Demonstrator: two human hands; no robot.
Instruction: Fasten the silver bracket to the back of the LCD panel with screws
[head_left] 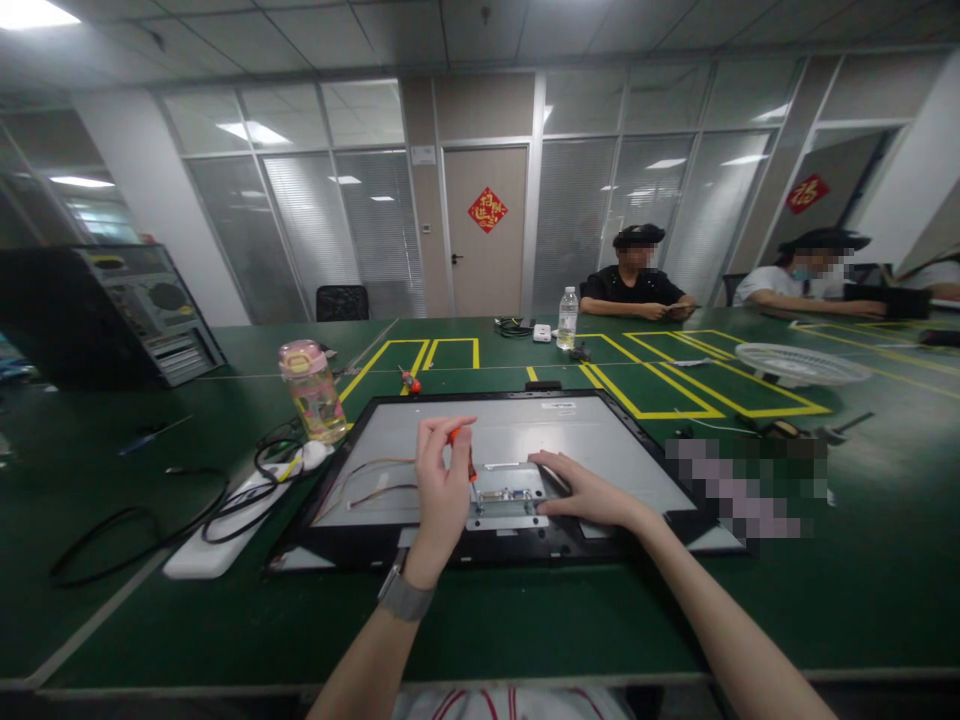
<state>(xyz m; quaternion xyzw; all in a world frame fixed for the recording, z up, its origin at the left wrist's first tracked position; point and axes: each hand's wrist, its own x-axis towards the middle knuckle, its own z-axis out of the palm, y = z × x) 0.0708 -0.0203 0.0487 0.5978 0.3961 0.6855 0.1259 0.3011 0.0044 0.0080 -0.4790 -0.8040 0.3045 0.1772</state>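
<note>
A monitor panel (pixel 390 425) with a black frame lies back side up on the green table in front of me. My left hand (pixel 441 475) is closed round a screwdriver (pixel 472 466) with a red-orange handle. Its shaft points down to the left end of a small circuit board (pixel 517 495) on a metal plate at the panel's near edge; the tip is hard to make out. My right hand (pixel 585 492) rests at the board's right end, thumb and fingers apart. Thin wires (pixel 375 490) run across the panel to the left of the board.
To the left are a white power strip (pixel 217 535), black cables (pixel 127 515), a pink-lidged bottle (pixel 311 390) and a computer case (pixel 112 320). Behind the panel lie a red-handled tool (pixel 409 381) and a water bottle (pixel 568 320). Two people sit across the table; a white round grille (pixel 802 363) lies right.
</note>
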